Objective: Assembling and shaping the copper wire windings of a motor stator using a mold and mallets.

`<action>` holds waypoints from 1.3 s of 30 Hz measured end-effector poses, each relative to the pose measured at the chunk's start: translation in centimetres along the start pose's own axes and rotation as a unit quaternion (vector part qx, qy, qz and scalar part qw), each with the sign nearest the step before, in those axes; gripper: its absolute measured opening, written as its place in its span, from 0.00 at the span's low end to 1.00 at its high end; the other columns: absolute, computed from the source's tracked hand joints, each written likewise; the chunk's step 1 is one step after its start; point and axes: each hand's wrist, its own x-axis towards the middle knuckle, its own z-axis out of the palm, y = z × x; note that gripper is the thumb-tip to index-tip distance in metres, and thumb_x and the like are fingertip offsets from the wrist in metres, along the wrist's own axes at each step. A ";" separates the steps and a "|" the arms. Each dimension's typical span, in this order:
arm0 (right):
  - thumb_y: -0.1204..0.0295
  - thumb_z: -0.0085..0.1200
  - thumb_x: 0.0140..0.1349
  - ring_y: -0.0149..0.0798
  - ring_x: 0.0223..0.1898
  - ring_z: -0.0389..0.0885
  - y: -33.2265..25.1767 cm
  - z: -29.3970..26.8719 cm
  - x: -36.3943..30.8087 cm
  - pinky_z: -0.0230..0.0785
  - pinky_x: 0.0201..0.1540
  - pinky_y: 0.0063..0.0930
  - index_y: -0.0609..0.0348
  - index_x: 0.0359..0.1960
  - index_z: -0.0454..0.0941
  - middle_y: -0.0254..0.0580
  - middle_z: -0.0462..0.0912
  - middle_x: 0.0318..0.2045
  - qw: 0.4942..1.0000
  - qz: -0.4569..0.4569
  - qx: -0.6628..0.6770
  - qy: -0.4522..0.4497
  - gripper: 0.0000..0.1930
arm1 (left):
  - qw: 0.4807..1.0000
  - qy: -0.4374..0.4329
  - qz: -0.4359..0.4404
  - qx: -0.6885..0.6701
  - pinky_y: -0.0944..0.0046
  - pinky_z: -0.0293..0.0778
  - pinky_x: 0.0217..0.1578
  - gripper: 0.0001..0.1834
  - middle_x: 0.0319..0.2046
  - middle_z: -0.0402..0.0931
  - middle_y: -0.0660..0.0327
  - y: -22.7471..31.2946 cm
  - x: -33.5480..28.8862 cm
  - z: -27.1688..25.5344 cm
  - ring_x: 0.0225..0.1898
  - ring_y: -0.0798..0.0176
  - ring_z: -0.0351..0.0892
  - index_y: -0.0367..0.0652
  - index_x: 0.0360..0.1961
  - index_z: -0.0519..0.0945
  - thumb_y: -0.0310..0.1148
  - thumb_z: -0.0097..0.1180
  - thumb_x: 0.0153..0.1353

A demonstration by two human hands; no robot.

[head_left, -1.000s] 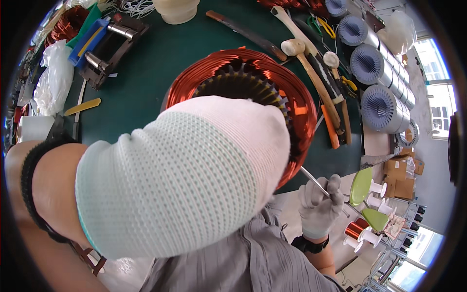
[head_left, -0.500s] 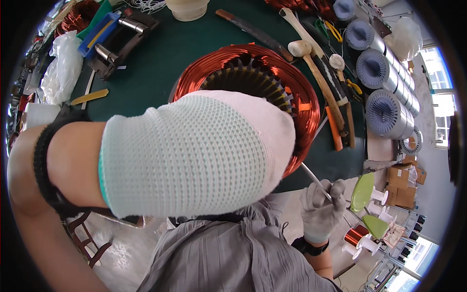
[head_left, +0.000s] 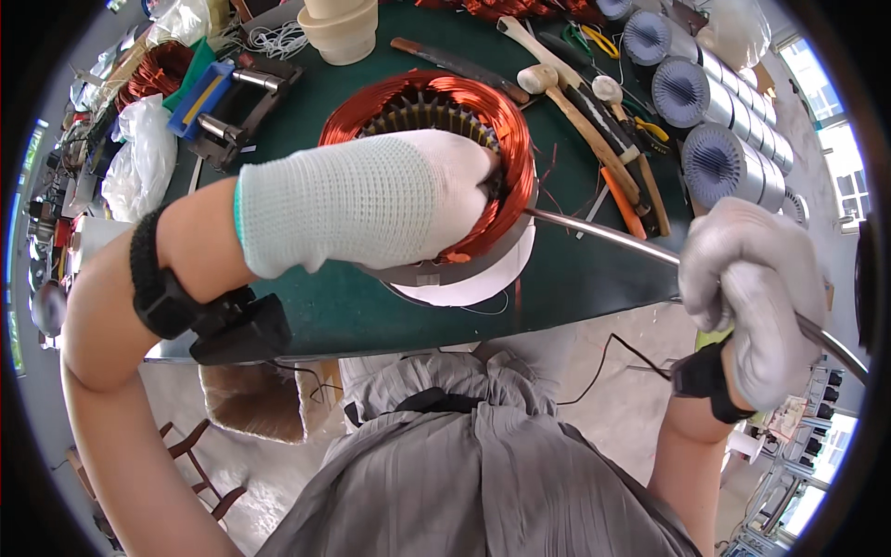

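A stator [head_left: 516, 116] with thick red-brown copper windings around a dark slotted core stands on the green worktop. My left hand [head_left: 455, 186], in a pale knit glove, reaches over it, with the fingers down inside the ring and hidden. In its grey-white glove, my right hand [head_left: 756, 269] is closed around a long metal rod [head_left: 608, 232]. The rod slants across the view, its far tip meeting the lower right side of the windings. Under the stator's near side a white sheet-like piece [head_left: 478, 283] shows.
Wooden mallets [head_left: 585, 116], an orange-handled tool [head_left: 624, 204] and scissors [head_left: 603, 42] lie right of the stator. Slotted metal cores [head_left: 687, 97] line the right edge. A blue-and-metal fixture [head_left: 201, 102], plastic bag [head_left: 139, 167] and cream tub [head_left: 339, 39] stand at the far left and back.
My right hand has risen from low beside my body, and its rod now reaches the stator from the right. My left hand looks farther away and its fingers go deeper into the ring.
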 end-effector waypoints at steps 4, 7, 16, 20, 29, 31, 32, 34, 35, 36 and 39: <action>0.67 0.44 0.64 0.28 0.18 0.71 4.4 2.6 -4.2 0.59 0.20 0.20 0.65 0.29 0.75 0.39 0.75 0.21 0.956 0.106 0.192 0.195 0.13 | 0.997 -0.036 -0.042 0.047 0.56 0.78 0.43 0.12 0.35 0.77 0.47 1.7 -0.3 -1.2 0.40 0.48 0.81 0.32 0.42 0.78 0.28 0.57 0.60; 0.64 0.42 0.72 0.30 0.18 0.70 8.4 2.7 -9.6 0.57 0.20 0.22 0.62 0.37 0.73 0.38 0.73 0.20 0.892 0.126 0.298 0.317 0.14 | 0.948 0.013 -0.307 0.083 0.54 0.77 0.39 0.07 0.32 0.81 0.51 3.1 0.8 -4.1 0.35 0.48 0.81 0.38 0.43 0.78 0.26 0.53 0.64; 0.61 0.48 0.75 0.34 0.20 0.76 9.7 6.8 -14.1 0.69 0.25 0.27 0.59 0.31 0.76 0.41 0.78 0.19 0.880 0.017 0.429 0.202 0.17 | 0.943 0.250 -0.212 -0.045 0.56 0.77 0.40 0.10 0.32 0.82 0.56 0.4 -2.9 -1.7 0.34 0.50 0.81 0.43 0.43 0.81 0.33 0.47 0.72; 0.68 0.50 0.70 0.40 0.21 0.78 9.2 8.1 -13.4 0.72 0.27 0.36 0.58 0.31 0.83 0.38 0.82 0.22 0.942 -0.044 0.291 0.158 0.12 | 0.956 0.178 -0.228 0.036 0.63 0.73 0.40 0.10 0.32 0.79 0.57 2.5 -1.9 -1.6 0.33 0.58 0.77 0.38 0.43 0.79 0.31 0.47 0.73; 0.81 0.50 0.49 0.42 0.22 0.80 8.6 7.7 -14.4 0.71 0.28 0.36 0.55 0.27 0.84 0.39 0.81 0.22 0.975 -0.085 0.160 0.126 0.10 | 0.934 0.186 -0.249 -0.177 0.67 0.70 0.34 0.13 0.25 0.71 0.61 4.7 -0.7 -1.5 0.28 0.70 0.71 0.35 0.43 0.77 0.34 0.43 0.77; 0.81 0.50 0.55 0.42 0.22 0.81 8.7 7.9 -14.2 0.71 0.27 0.36 0.55 0.28 0.83 0.39 0.81 0.22 0.976 -0.075 0.154 0.134 0.09 | 0.908 0.148 -0.295 -0.257 0.67 0.71 0.35 0.14 0.25 0.70 0.61 5.1 -0.1 -1.6 0.27 0.69 0.71 0.34 0.43 0.77 0.33 0.43 0.77; 0.79 0.48 0.62 0.41 0.22 0.80 9.0 8.5 -14.1 0.70 0.27 0.35 0.56 0.31 0.81 0.39 0.81 0.22 0.965 -0.073 0.187 0.167 0.08 | 0.905 0.132 -0.290 -0.284 0.63 0.74 0.37 0.13 0.25 0.75 0.57 5.0 0.2 -1.9 0.28 0.64 0.76 0.33 0.45 0.77 0.32 0.43 0.76; 0.72 0.44 0.76 0.38 0.20 0.78 9.8 8.9 -13.4 0.69 0.26 0.33 0.56 0.36 0.73 0.39 0.79 0.21 0.954 -0.108 0.205 0.192 0.08 | 0.918 0.090 -0.276 -0.269 0.62 0.75 0.38 0.13 0.28 0.78 0.54 4.0 0.6 -2.9 0.29 0.61 0.79 0.33 0.46 0.78 0.30 0.44 0.74; 0.72 0.44 0.76 0.38 0.20 0.78 10.2 9.2 -13.3 0.69 0.26 0.33 0.56 0.36 0.73 0.39 0.79 0.21 0.956 -0.107 0.201 0.187 0.08 | 0.930 0.047 -0.266 -0.250 0.60 0.76 0.39 0.12 0.30 0.81 0.52 3.4 0.6 -3.4 0.31 0.58 0.82 0.32 0.46 0.78 0.29 0.44 0.73; 0.71 0.43 0.77 0.37 0.20 0.76 10.9 9.7 -13.2 0.69 0.26 0.33 0.56 0.36 0.70 0.39 0.78 0.21 0.946 -0.108 0.222 0.209 0.08 | 0.934 -0.002 -0.254 -0.252 0.58 0.77 0.41 0.12 0.33 0.84 0.49 2.6 0.8 -3.6 0.35 0.52 0.86 0.33 0.47 0.79 0.27 0.46 0.70; 0.65 0.40 0.78 0.35 0.17 0.70 11.7 11.1 -13.7 0.66 0.24 0.31 0.55 0.34 0.63 0.41 0.75 0.20 0.906 -0.041 0.334 0.256 0.12 | 0.948 -0.036 -0.248 -0.198 0.56 0.78 0.40 0.11 0.35 0.82 0.49 2.1 0.5 -2.7 0.36 0.50 0.85 0.31 0.43 0.80 0.26 0.48 0.67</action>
